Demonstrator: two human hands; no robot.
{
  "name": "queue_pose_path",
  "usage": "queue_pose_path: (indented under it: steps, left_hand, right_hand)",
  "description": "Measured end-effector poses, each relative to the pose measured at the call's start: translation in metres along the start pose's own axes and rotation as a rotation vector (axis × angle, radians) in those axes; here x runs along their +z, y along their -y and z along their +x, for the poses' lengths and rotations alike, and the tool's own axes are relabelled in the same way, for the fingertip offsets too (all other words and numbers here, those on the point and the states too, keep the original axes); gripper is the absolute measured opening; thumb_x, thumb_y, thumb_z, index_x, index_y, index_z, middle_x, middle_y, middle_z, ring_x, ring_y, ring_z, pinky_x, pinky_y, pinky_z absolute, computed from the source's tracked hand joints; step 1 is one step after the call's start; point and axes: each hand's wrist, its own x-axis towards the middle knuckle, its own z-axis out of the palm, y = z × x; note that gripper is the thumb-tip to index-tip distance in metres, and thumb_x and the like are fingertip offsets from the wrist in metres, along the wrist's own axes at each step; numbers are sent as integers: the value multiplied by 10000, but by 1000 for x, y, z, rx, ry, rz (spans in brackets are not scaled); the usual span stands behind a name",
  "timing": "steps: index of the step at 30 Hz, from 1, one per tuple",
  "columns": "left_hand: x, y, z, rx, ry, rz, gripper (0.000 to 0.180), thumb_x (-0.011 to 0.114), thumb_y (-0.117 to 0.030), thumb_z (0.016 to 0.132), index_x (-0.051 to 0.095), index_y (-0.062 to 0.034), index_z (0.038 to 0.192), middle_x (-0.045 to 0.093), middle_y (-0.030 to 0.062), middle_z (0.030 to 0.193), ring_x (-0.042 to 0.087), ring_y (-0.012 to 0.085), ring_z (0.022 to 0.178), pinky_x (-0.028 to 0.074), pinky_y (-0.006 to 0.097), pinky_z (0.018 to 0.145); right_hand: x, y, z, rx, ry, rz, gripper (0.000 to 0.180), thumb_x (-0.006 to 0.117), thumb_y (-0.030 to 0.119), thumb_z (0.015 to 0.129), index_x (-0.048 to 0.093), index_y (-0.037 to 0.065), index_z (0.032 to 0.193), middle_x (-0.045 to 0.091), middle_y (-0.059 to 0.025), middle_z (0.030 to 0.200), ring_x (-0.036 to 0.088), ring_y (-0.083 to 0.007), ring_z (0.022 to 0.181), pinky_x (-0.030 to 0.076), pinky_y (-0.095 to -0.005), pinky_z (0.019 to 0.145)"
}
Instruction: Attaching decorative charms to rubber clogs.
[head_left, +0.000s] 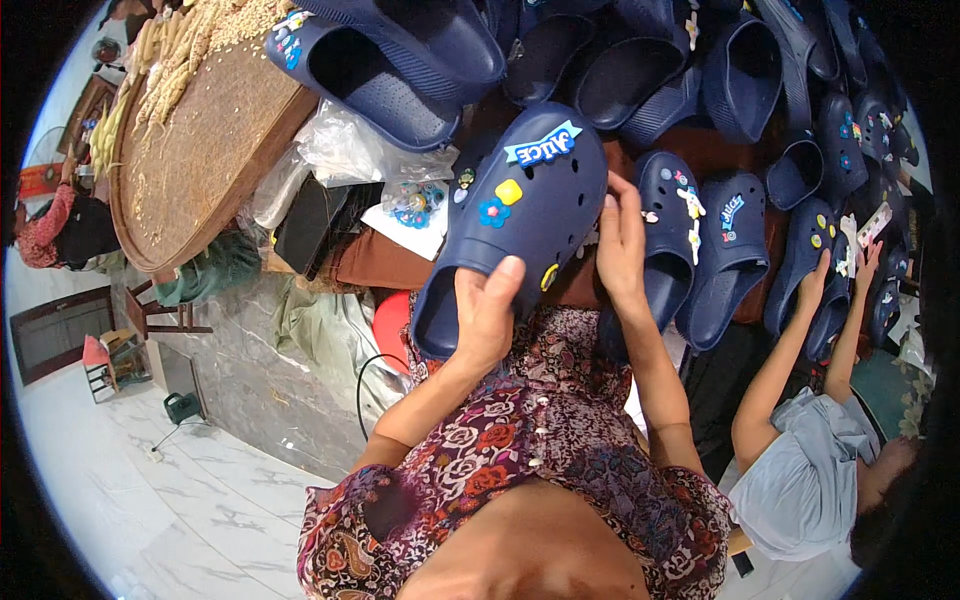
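Observation:
A navy clog [540,225] with a blue name-ribbon charm, a yellow square charm and a blue flower charm is held up in front of me, toe pointing away. My left hand [485,315] grips it at the opening, fingers inside and the thumb over the top. Against the clog's right side, my right hand [624,245] has its fingers stretched out, with the fingertips at the edge; part of this hand is hidden. A small clear bag of charms [415,205] lies on white paper just left of the clog.
Many navy clogs, some decorated like this clog [728,250], cover the table ahead and to the right. A co-worker's hands [818,285] handle clogs there. At left stands a round woven tray [200,150] with corn. Below it is a wooden chair [165,310].

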Motion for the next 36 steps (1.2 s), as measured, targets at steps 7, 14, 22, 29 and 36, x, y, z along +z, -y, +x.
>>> queue_pose_path:
  steps: [7, 14, 22, 29, 36]
  left_hand:
    - [11, -9, -9, -80, 1, -107, 478, 571, -145, 993, 421, 52, 1402, 555, 156, 1341, 549, 230, 1233, 421, 387, 1067]
    - [9, 20, -33, 133, 101, 10, 451, 608, 4, 958, 459, 44, 1381, 541, 96, 1340, 535, 163, 1207, 416, 320, 1041]
    - [14, 64, -32, 332, 50, 251, 391, 583, 58, 949, 497, 52, 1331, 583, 89, 1249, 566, 166, 1152, 444, 315, 1001]
    - [19, 64, -30, 228, 54, 210, 340, 578, 51, 953, 542, 61, 1291, 616, 108, 1217, 591, 171, 1119, 471, 309, 968]
    - [23, 16, -18, 49, 83, 31, 432, 560, -16, 989, 440, 62, 1397, 551, 125, 1354, 514, 175, 1250, 372, 311, 1082]
  right_hand:
    - [-13, 75, -2, -368, -85, -16, 106, 655, 7, 877, 691, 10, 976, 609, -120, 939, 610, -243, 887, 491, -328, 783]
    - [-20, 94, -13, -68, 197, 77, 523, 932, 336, 623, 549, 47, 829, 523, -36, 782, 529, -145, 706, 443, -289, 635]
    - [-21, 97, -22, -64, 167, -63, 619, 943, 398, 602, 491, 43, 829, 516, -58, 734, 528, -178, 638, 474, -310, 614]
    - [-18, 97, -25, -238, 122, -155, 290, 642, 246, 949, 496, 9, 867, 533, -137, 745, 560, -310, 636, 454, -377, 572]
    - [-9, 53, -19, -10, 42, 250, 293, 378, 234, 1082, 546, 14, 990, 581, -70, 849, 584, -137, 741, 493, -302, 633]
